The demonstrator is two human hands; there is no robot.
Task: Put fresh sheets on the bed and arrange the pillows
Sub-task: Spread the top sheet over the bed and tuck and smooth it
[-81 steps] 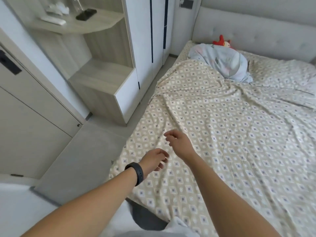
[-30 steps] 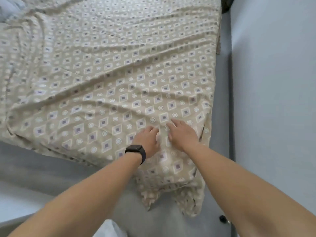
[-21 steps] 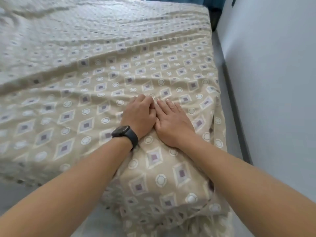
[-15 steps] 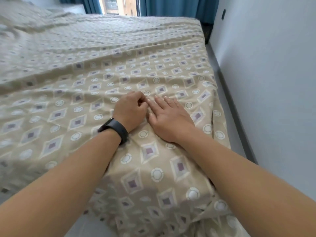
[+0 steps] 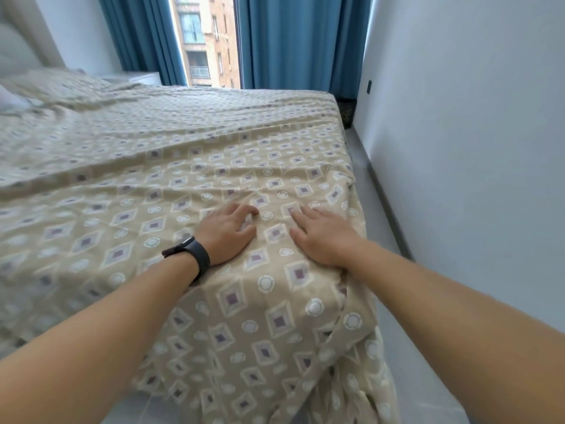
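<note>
A beige sheet [image 5: 171, 166] with a diamond and circle print covers the bed and hangs over the near right corner in loose folds. My left hand [image 5: 227, 232], a black watch on its wrist, lies palm down on the sheet near that corner with its fingertips slightly bent into the cloth. My right hand [image 5: 324, 237] lies flat on the sheet a short gap to the right, fingers straight. A pillow under the same print [image 5: 46, 82] sits at the far left by the padded headboard [image 5: 18, 47].
A pale wall [image 5: 474, 133] runs close along the bed's right side, leaving a narrow strip of grey floor [image 5: 385, 228]. Blue curtains [image 5: 299, 41] frame a window at the far end. A dark basket [image 5: 347, 113] stands in the far corner.
My hands, touching each other half a second ago, have spread apart on the sheet. The view has tilted up, bringing the window and curtains into sight.
</note>
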